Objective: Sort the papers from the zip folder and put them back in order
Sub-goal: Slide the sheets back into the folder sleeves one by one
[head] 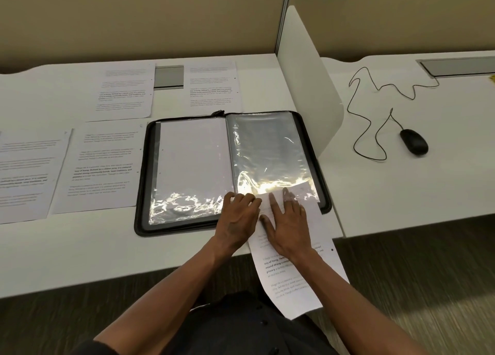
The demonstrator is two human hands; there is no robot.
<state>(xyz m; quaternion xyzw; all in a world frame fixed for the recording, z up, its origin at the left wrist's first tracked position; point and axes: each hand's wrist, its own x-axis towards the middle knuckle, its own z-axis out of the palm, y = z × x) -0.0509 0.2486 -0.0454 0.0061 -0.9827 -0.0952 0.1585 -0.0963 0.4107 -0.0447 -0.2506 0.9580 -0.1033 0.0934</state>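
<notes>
Paper [292,269] lies under right hand [285,220], beside left hand [237,215].
</notes>
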